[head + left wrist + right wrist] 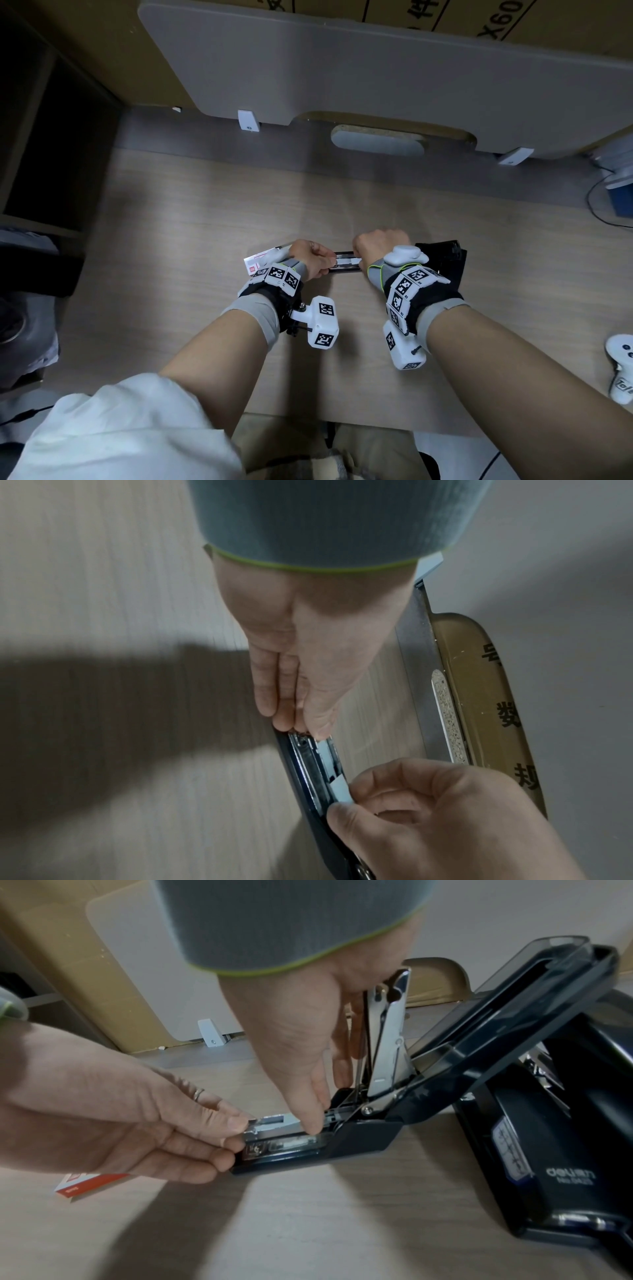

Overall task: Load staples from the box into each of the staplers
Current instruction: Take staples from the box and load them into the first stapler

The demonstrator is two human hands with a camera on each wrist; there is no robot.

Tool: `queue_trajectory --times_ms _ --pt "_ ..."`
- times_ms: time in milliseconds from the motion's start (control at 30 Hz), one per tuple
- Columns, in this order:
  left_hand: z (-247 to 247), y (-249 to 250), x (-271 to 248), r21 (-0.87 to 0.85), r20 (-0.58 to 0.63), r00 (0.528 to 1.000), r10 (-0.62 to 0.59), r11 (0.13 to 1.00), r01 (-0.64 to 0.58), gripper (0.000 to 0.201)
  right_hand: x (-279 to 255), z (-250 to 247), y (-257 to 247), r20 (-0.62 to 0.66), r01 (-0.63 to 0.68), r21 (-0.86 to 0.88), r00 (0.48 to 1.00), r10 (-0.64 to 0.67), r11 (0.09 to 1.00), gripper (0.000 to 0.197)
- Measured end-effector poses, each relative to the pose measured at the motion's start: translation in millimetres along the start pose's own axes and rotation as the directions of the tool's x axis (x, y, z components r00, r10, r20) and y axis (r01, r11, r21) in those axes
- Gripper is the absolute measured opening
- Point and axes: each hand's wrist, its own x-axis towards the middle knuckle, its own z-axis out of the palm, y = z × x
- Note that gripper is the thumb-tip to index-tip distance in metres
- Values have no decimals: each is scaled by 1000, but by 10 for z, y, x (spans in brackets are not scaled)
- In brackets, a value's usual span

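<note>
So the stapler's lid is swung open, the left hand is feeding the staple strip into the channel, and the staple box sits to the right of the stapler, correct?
Not quite: the red-and-white staple box lies to the left of the stapler, behind the left hand, as the right wrist view shows. The rest holds: lid open, staple strip going into the channel.

head view from above, wrist views close, all sharing stapler [346, 264]

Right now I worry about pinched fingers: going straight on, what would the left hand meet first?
Probably the right hand: the left hand points along the open black stapler's metal channel toward it.
</note>
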Motion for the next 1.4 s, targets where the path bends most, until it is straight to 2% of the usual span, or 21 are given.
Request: queue_trajectory --times_ms 200,333,567,900,1233,1400 --pt "-2 -10 -1 -8 5 1000 10 1000 -10 17 16 34 0 -26 28 -14 999 -28 1000 20" --pt "-3 -20 16 -4 3 1000 4 1000 -4 17 26 26 18 0 -8 32 1000 8 999 22" --pt "0 -24 28 5 -1 1000 6 1000 -6 16 -2 19 20 -10 40 -48 999 -41 998 17" --pt "1 -28 44 2 -4 1000 7 1000 -7 15 -5 -28 22 12 28 -43 1000 -28 999 17" --pt "-13 -55 73 -18 18 1000 1 1000 0 2 54 -9 16 54 26 -11 998 -25 1000 24" --pt "-2 -61 76 -19 15 1000 -4 1000 5 11 48 -32 40 61 37 7 997 -37 999 26"
